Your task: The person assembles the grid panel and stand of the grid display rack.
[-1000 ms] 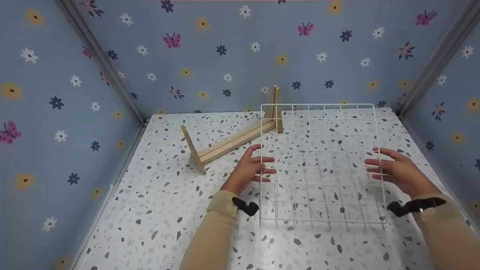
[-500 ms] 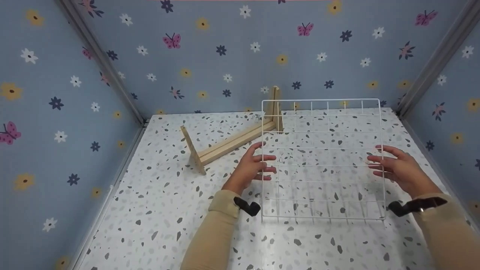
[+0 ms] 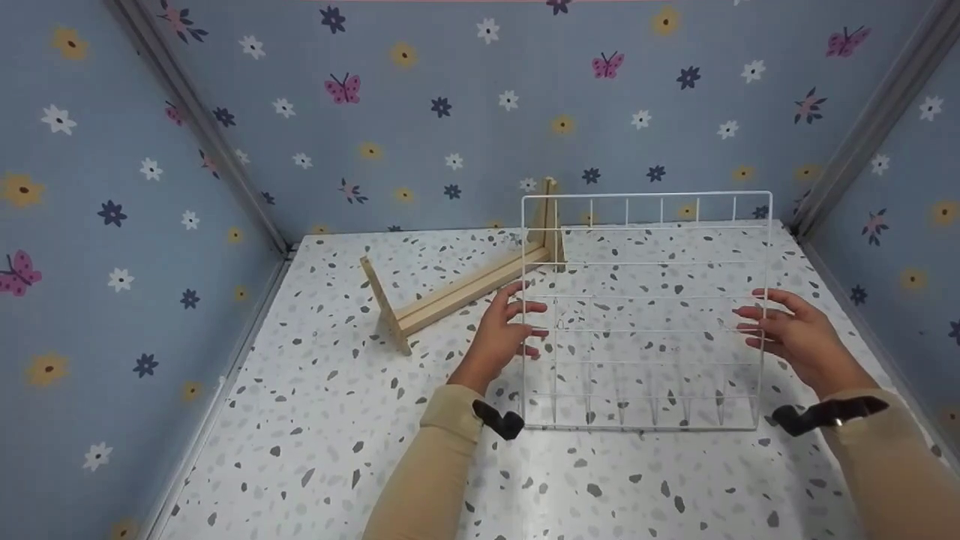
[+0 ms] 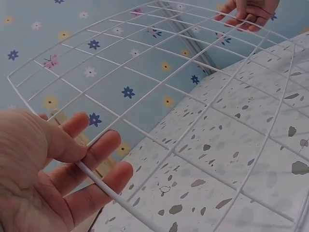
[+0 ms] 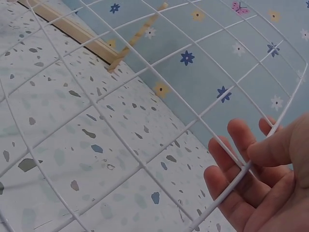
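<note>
A white wire grid panel (image 3: 646, 330) is held up between both hands, its top edge tilted toward the back wall. My left hand (image 3: 496, 334) pinches the panel's left side wire between thumb and fingers, as the left wrist view shows with the wire grid (image 4: 171, 151) crossing in front. On the opposite side wire my right hand (image 3: 799, 337) has the same kind of pinch, with thumb over the wire in the right wrist view. Behind and left of the panel stands a wooden frame (image 3: 472, 289) with two upright ends joined by a grooved bar; its far end shows through the wires.
The speckled white tabletop (image 3: 300, 465) reaches back to a blue wall (image 3: 480, 112) printed with flowers and butterflies. Similar side walls close in on the left (image 3: 75, 322) and right (image 3: 911, 195), the right one near the right forearm.
The grid panel has tipped more upright: its top edge has risen and looks wider, while its bottom edge has moved up and narrowed. Both hands keep hold of its sides. The wooden frame stays put.
</note>
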